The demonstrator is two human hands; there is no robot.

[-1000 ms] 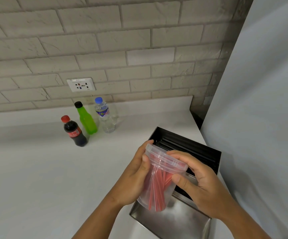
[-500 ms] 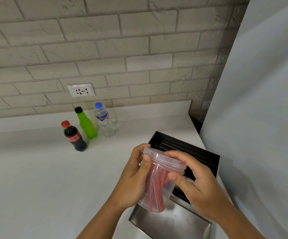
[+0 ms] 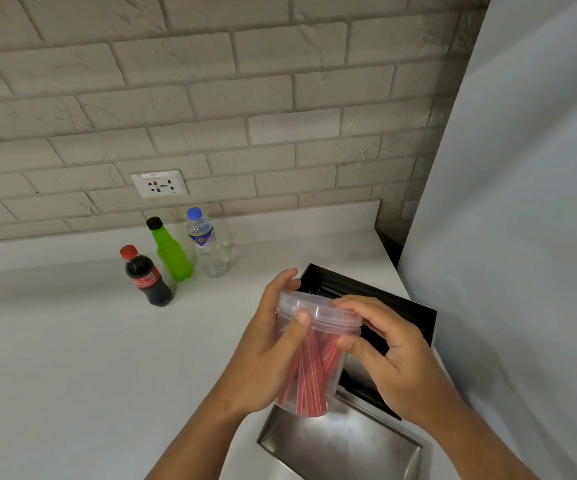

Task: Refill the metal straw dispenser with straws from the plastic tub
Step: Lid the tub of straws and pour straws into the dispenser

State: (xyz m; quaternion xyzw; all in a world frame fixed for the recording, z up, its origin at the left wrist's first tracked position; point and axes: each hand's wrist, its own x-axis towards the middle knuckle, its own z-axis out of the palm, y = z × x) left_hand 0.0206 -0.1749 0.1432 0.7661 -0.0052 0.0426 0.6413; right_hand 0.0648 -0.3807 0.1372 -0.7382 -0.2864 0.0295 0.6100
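Observation:
A clear plastic tub (image 3: 318, 382) with its clear lid (image 3: 314, 308) on holds several red straws (image 3: 309, 375) standing inside. My left hand (image 3: 269, 348) wraps the tub's left side, thumb resting on the rim. Over the right edge of the lid curls my right hand (image 3: 384, 351), its thumb pressed on the wall just under the rim. The tub hangs above the metal straw dispenser (image 3: 342, 445), which lies open on the counter, shiny tray toward me and dark ribbed section (image 3: 366, 296) farther back. No straws show in the dispenser.
Three bottles stand at the back left: a cola bottle (image 3: 145, 277), a green bottle (image 3: 171, 252) and a water bottle (image 3: 207, 245). A wall socket (image 3: 159, 183) sits in the brick wall. A pale grey panel (image 3: 505, 237) closes the right side. White counter (image 3: 72, 358) spreads left.
Both hands have kept hold of the tub and lifted it slightly. The right fingers have shifted further over the lid's edge. The view has tilted down a little.

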